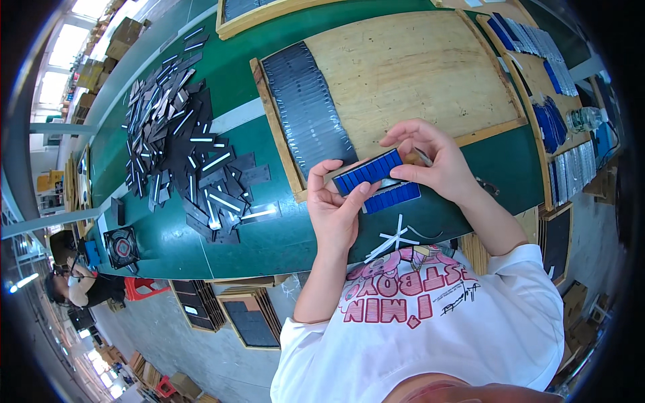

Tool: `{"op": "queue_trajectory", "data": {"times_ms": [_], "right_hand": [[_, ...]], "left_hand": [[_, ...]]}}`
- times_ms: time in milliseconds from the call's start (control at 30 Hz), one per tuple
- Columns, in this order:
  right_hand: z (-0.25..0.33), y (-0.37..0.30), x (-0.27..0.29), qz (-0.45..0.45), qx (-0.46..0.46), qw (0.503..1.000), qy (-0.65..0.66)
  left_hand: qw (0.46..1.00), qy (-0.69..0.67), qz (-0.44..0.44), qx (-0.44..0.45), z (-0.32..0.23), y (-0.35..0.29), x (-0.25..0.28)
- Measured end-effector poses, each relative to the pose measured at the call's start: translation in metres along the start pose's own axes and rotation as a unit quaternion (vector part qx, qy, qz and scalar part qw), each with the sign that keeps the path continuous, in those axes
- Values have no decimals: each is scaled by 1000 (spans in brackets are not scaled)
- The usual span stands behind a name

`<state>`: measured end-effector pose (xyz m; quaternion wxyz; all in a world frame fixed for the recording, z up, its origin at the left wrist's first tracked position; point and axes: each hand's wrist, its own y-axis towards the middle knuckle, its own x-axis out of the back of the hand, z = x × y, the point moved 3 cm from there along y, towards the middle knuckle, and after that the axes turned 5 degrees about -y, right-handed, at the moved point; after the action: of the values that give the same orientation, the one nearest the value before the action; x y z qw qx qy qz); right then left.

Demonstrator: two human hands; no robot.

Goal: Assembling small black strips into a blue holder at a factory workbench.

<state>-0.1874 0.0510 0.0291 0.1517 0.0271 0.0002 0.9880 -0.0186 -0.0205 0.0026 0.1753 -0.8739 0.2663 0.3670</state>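
Left hand (pixel 332 218): you are grasping the left end of the blue panel (pixel 368 172), your thumb pressing along its near edge and your fingers curling around its left end.
Right hand (pixel 440 164): you are holding it half-curled at the panel's right end, thumb pointing left; a small greyish piece (pixel 423 157) is showing among the fingers, but whether they are gripping it, or the panel too, cannot be told.
Panel's long axis: it is slanting across the space between your hands, left end lying nearer you, right end reaching farther away and aiming toward your right thumb and fingertips.
Nearer hand: your left is carrying the panel, while your right is sitting right by its other end.
Second blue panel (pixel 395 197): it is showing just on the near side of the first, running almost alongside; whether it is resting on the green surface (pixel 168 247) cannot be told.
White strips (pixel 392 243): they are lying crossed, nearer your body.
Wooden tray (pixel 430 74): it is spreading beyond both hands, dark strips (pixel 306 101) lining its left part.
Black pieces (pixel 171 124): they are lying heaped well to the left.
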Motion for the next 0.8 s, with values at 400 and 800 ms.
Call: {"op": "queue_trajectory", "data": {"times_ms": [400, 800], "right_hand": [[7, -1, -10, -8, -24, 999, -19], [2, 3, -3, -42, 38, 995, -77]], "left_hand": [[997, 69, -28, -24, 0, -1, 3], [997, -42, 48, 47, 1, -2, -6]]}}
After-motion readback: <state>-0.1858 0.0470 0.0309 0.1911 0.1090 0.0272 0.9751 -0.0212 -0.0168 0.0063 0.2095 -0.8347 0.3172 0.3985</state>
